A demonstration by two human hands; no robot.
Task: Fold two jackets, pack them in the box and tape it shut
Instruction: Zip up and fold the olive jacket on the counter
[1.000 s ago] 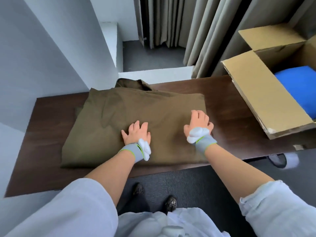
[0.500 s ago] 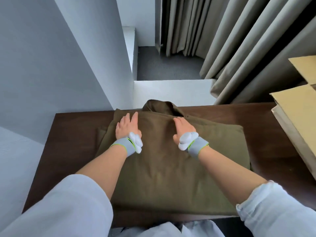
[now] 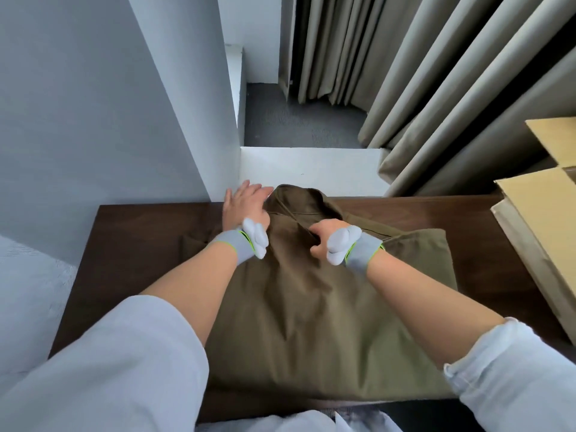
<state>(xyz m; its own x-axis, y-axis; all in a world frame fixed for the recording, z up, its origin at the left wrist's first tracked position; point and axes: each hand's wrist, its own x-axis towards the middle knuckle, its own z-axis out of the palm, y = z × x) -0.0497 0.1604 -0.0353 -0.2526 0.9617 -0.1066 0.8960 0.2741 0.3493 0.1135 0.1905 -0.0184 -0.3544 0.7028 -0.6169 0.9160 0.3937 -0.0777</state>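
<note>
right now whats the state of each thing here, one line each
olive jacket: folded flat on the table, collar end at the far edge
left hand: open, flat by the collar
right hand: fingers curled, gripping jacket fabric
cardboard box: flaps open, untaped
curtain: drawn, hanging to the floor

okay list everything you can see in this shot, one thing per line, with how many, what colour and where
jacket: one, olive green, folded flat on the table, collar at the far edge
table: one, dark brown wood, under the jacket
cardboard box: one, tan, at the table's right end, mostly out of frame
curtains: grey-beige, hanging behind the table on the right
wall: pale grey, on the left
left hand: open, flat by the collar, grey wristband
right hand: curled into the jacket fabric below the collar, grey wristband
</note>
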